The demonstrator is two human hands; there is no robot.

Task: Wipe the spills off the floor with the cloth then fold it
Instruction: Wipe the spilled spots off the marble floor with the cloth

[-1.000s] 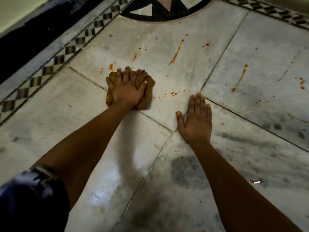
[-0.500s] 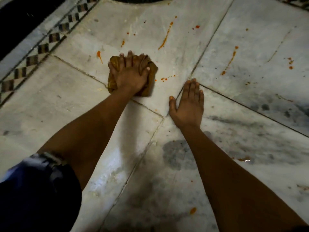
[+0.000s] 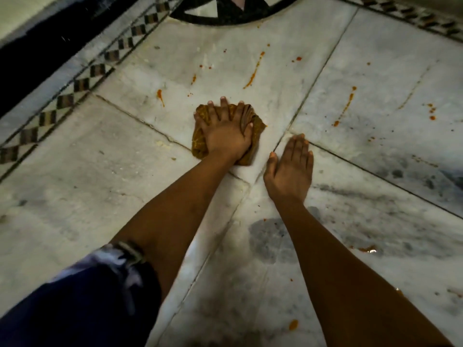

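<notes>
A bunched brown-orange cloth (image 3: pixel 199 144) lies on the white marble floor (image 3: pixel 100 171), pressed down under my left hand (image 3: pixel 225 131), whose fingers spread over it. My right hand (image 3: pixel 290 166) rests flat on the floor just right of the cloth, fingers together, holding nothing. Orange spills dot the tiles: a long streak (image 3: pixel 253 73) beyond the cloth, a small blot (image 3: pixel 160 95) to its left, another streak (image 3: pixel 347 103) at the right, and a drop (image 3: pixel 293 324) near my right forearm.
A checkered inlay border (image 3: pixel 75 83) runs diagonally at the left beside a black strip (image 3: pixel 37 53). A dark round inlay (image 3: pixel 225 13) sits at the top. Dark grey smudges (image 3: pixel 270 236) mark the tile under my right arm. My blue sleeve (image 3: pixel 75 296) fills the lower left.
My left hand has slid the cloth to the right, over the small orange specks, closer to my right hand. My right hand has stayed planted.
</notes>
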